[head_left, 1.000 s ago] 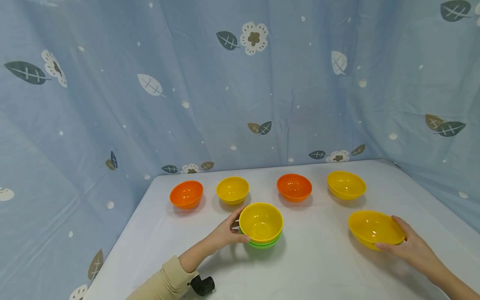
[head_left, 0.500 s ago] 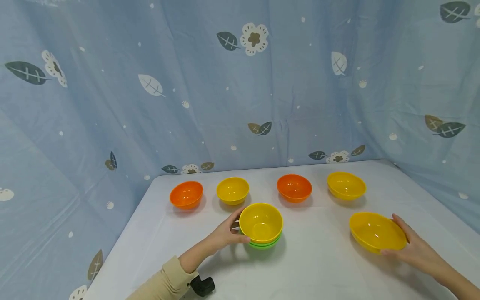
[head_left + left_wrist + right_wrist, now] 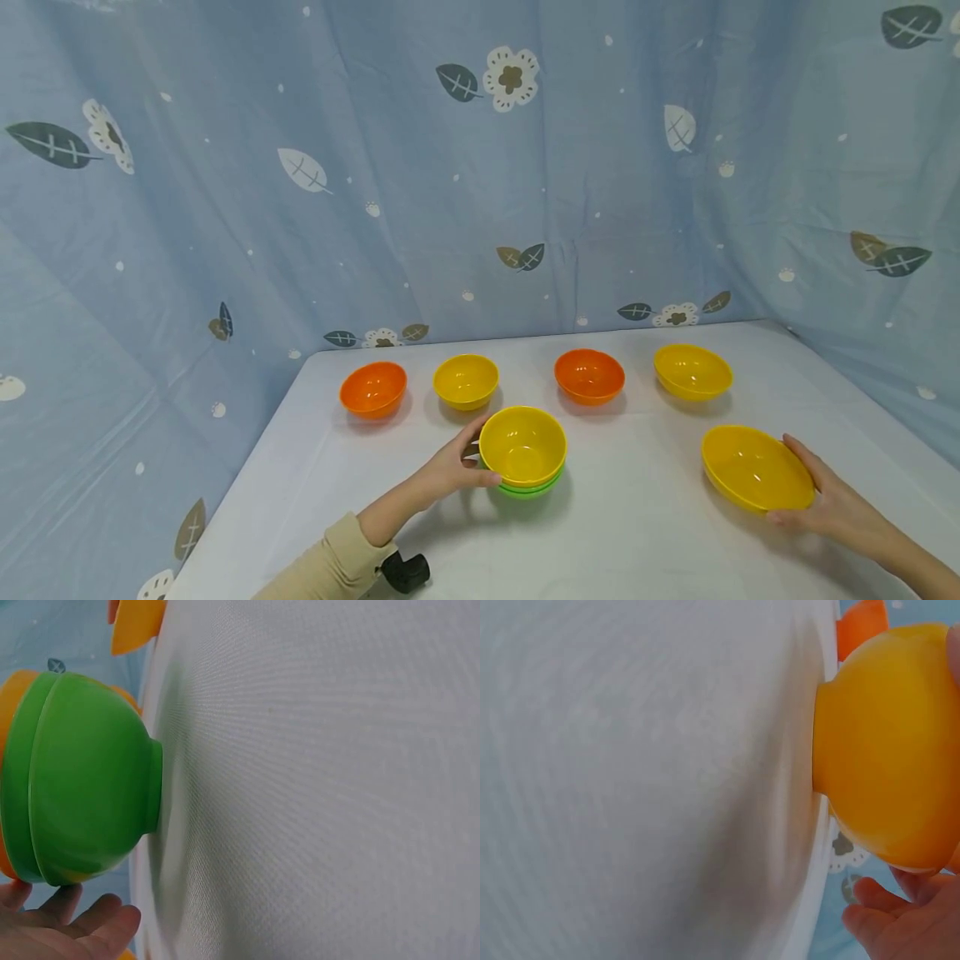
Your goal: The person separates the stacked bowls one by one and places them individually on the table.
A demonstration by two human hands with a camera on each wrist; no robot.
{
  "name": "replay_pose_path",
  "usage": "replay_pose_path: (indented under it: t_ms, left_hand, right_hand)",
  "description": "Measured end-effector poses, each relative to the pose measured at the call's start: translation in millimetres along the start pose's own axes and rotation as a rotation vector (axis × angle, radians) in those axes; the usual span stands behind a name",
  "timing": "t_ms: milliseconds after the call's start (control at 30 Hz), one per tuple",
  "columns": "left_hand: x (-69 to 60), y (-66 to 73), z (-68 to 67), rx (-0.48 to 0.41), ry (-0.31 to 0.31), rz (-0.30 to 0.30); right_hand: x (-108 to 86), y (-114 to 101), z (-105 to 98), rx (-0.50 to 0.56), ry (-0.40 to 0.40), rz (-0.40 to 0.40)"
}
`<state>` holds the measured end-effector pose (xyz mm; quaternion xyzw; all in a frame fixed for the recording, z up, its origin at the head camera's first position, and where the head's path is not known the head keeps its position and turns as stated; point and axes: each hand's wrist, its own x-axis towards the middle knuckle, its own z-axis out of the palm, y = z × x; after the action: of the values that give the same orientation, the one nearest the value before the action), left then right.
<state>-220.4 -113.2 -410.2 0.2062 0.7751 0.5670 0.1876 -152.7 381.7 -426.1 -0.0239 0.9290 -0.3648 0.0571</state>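
A stack of bowls stands near the middle of the table: a yellow bowl [image 3: 522,447] sits on top, nested in green bowls [image 3: 94,780]. My left hand [image 3: 453,471] holds the stack by its left side, thumb in front and fingers behind. Its fingertips touch the rims in the left wrist view. On the right side, my right hand [image 3: 828,500] grips another yellow bowl [image 3: 757,471] by its right rim, thumb toward me and fingers behind. The underside of that yellow bowl [image 3: 896,750] shows in the right wrist view; I cannot tell whether its foot touches the cloth.
Along the back of the white table [image 3: 630,533] stand an orange bowl [image 3: 373,390], a small yellow bowl [image 3: 466,382], a second orange bowl [image 3: 589,377] and a larger yellow bowl [image 3: 692,372]. A blue patterned curtain [image 3: 450,208] hangs behind. A black device [image 3: 405,572] sits at my left cuff.
The right hand and its yellow bowl have shifted slightly to the right and toward me. My left hand and the stack stay where they were.
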Motion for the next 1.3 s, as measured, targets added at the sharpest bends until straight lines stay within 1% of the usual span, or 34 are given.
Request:
replay_pose_path:
  t_ms: [233, 467, 567, 633, 733, 833, 933, 1033, 1200, 1300]
  left_hand:
    - [-0.8, 0.1, -0.3, -0.001, -0.004, 0.005]
    - [-1.7, 0.8, -0.2, 0.002, -0.005, 0.0]
    - [-1.5, -0.1, -0.5, -0.002, -0.009, -0.003]
    - [-1.1, -0.7, -0.5, -0.005, -0.011, -0.002]
    - [-1.3, -1.1, -0.4, -0.01, -0.014, -0.003]
    - [-2.1, -1.5, -0.2, -0.01, -0.016, -0.006]
    - [-2.6, -2.3, 0.2, -0.005, -0.014, -0.009]
    - [-2.4, -3.1, 0.6, 0.005, -0.009, -0.01]
    - [-2.1, -3.7, 1.3, 0.014, -0.006, -0.001]
    - [-2.1, -4.8, 2.0, 0.01, -0.005, 0.003]
  right_hand:
    - [-1.8, -2, -1, 0.046, -0.008, -0.046]
    - [-1.8, -9, -5, -0.034, 0.034, -0.096]
    - [-1.0, -13, -6, -0.031, 0.036, -0.114]
    - [0.2, -17, -8, -0.008, 0.024, -0.12]
    - [2.3, -24, -9, -0.015, 0.009, -0.11]
    - [4.2, -33, -9, -0.052, 0.002, -0.093]
    - [6.5, -43, -8, -0.084, 0.001, -0.098]
    - [9.5, -53, -6, -0.091, 0.01, -0.134]
    - [16.2, -70, 1, -0.042, 0.026, -0.208]
    - [20.0, -82, 8, -0.013, 0.02, -0.234]
